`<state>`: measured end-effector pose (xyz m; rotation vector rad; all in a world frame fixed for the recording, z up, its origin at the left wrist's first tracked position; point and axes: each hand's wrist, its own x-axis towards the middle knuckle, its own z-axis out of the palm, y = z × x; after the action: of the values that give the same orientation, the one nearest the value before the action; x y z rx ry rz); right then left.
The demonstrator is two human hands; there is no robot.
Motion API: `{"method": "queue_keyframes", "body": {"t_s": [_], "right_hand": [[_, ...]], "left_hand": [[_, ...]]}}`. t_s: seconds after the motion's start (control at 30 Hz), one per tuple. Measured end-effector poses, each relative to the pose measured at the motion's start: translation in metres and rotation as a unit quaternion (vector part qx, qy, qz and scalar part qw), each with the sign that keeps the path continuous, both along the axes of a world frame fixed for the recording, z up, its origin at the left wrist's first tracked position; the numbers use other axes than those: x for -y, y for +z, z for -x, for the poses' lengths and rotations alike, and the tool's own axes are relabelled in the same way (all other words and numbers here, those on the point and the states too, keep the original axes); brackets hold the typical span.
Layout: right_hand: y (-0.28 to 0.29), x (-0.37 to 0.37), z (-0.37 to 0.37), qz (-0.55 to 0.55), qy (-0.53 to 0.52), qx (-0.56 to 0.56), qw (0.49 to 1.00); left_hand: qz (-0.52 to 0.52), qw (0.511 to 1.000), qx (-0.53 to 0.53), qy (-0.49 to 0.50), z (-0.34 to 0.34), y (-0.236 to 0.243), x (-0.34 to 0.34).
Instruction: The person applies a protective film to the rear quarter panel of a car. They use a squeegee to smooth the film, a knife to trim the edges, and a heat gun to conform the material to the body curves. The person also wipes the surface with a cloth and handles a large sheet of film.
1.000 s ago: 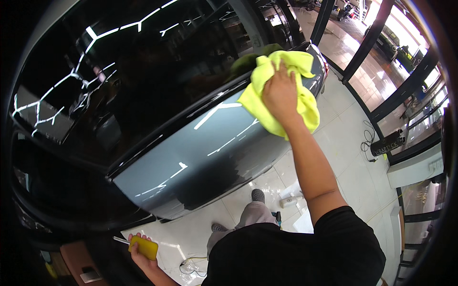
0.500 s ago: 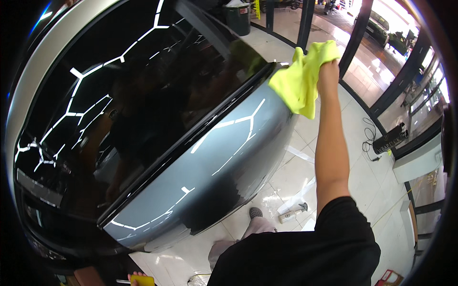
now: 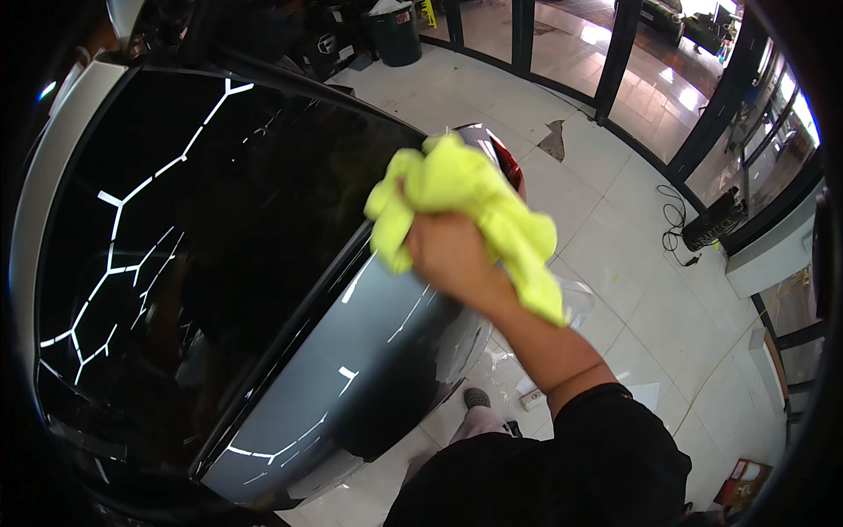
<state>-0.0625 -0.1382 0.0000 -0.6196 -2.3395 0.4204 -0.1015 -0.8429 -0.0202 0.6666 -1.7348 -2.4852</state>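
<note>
My right hand [image 3: 450, 253] grips a crumpled yellow-green cloth [image 3: 470, 189], which bunches over its fingers and trails down toward my forearm. Hand and cloth are above the far end of the grey-blue car panel [image 3: 329, 369], by the corner of the dark rear window [image 3: 193, 228]. Both are smeared by motion, and whether the cloth touches the car cannot be made out. Beyond the cloth, part of a red tail light [image 3: 507, 161] shows. A black trim strip [image 3: 290, 347] runs between glass and panel. My left hand is out of view.
A dark bin [image 3: 396, 37] stands at the back, near black-framed glass doors [image 3: 575, 53]. At the right lie a black box [image 3: 713, 221] and its looped cable [image 3: 672, 230]. A bottle [image 3: 530, 400] lies on the tiled floor by my foot, and a red carton [image 3: 745, 481] is lower right.
My right hand and the cloth have swung left and nearer, from beyond the panel's far end to over the window corner. My left hand, with a yellow flat tool, has left the lower edge.
</note>
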Motion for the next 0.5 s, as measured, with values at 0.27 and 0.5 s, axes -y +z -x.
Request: {"method": "queue_keyframes", "body": {"t_s": [0.27, 0.5], "right_hand": [[0.014, -0.199, -0.026, 0.194, -0.153, -0.134, 0.96], [0.02, -0.067, -0.037, 0.174, -0.106, -0.146, 0.968]], "left_hand": [[0.072, 0.997, -0.01, 0.027, -0.006, -0.017, 0.004], [0.027, 0.998, 0.065, 0.002, -0.024, -0.031, 0.073]]}}
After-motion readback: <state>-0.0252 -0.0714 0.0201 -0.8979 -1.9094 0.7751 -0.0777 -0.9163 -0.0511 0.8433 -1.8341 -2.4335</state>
